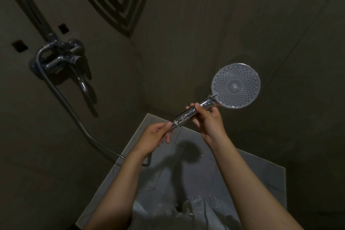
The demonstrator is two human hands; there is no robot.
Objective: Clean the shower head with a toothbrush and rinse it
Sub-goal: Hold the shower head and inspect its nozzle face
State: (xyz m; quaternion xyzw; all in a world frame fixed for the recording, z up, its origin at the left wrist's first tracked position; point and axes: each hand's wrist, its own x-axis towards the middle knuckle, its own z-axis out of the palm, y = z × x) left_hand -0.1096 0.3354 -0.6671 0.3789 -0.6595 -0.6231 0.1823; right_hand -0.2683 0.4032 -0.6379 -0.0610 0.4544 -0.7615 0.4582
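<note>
The shower head (235, 85) – round, pale nozzle face, wet chrome handle – was gripped by both hands: right hand (209, 117) mid-handle, left hand (155, 136) at its base.

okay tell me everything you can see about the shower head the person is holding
The shower head is a handheld type: a round, pale grey face dotted with rings of small nozzles around a central hub, edged in chrome, on a shiny chrome handle beaded with water drops. It is held in the air, face toward the camera, handle slanting down to the left. The right hand grips the handle just below the face; the left hand pinches its lower end, where the hose seems to join. No water is spraying, and no toothbrush is visible.
</note>
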